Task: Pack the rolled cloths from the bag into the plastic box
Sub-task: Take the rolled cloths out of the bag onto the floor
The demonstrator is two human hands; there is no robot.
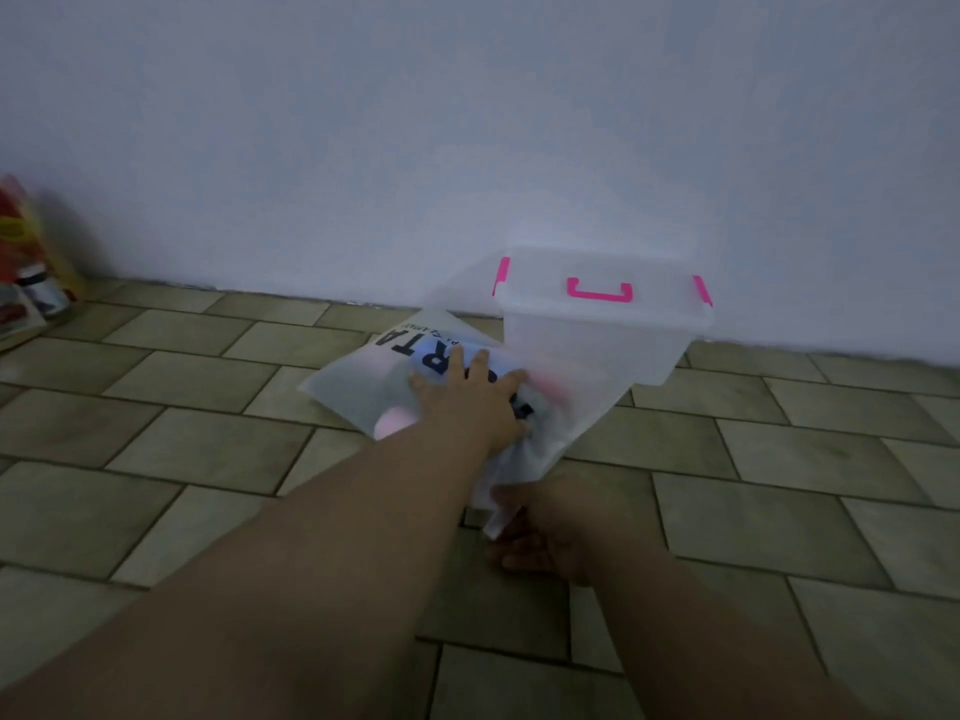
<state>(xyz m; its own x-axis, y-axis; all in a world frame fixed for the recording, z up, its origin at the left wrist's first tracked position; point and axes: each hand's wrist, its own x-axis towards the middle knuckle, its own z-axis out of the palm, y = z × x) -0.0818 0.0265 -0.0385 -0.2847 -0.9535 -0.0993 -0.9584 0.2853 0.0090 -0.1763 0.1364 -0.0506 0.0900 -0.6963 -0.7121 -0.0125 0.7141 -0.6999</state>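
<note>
A frosted plastic bag (pixel 358 376) with black letters lies on the tiled floor, in front of and to the left of the box. Rolled cloths show dimly through it: a pink one (pixel 392 424) at its near left, and a second pink one (pixel 551 388) at the right. My left hand (pixel 467 394) lies flat on top of the bag with fingers spread. My right hand (pixel 540 537) grips the bag's near end, which is bunched up. The clear plastic box (pixel 597 345) with pink latches stands against the wall, its lid on.
A pale wall runs along the back, right behind the box. At the far left edge stand colourful packages (pixel 21 236) and a small jar (pixel 44 293). Bare floor tiles (pixel 208 459) surround the bag on the left, right and near side.
</note>
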